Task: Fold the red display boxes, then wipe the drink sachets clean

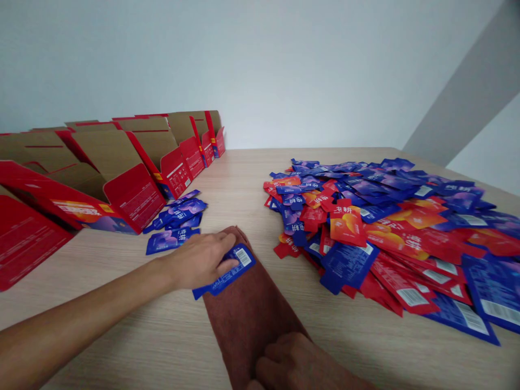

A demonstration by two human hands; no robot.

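My left hand (203, 261) grips a blue sachet (244, 257) with its thumb on top, the white barcode side facing up. The sachet lies over the far end of a long brown cloth (244, 311). At the near end of that cloth is my right hand (290, 364), its fingers curled and closed on the fabric. Just beyond my left hand a small pile of blue sachets (181, 214) lies on the table. One more blue sachet (170, 239) rests partly behind my left hand.
A large heap of red and blue sachets (349, 222) spreads over the right side of the wooden table (244, 173). Several open red cardboard boxes (134, 200) stand in rows at the left. A pale wall (260, 70) rises behind the table.
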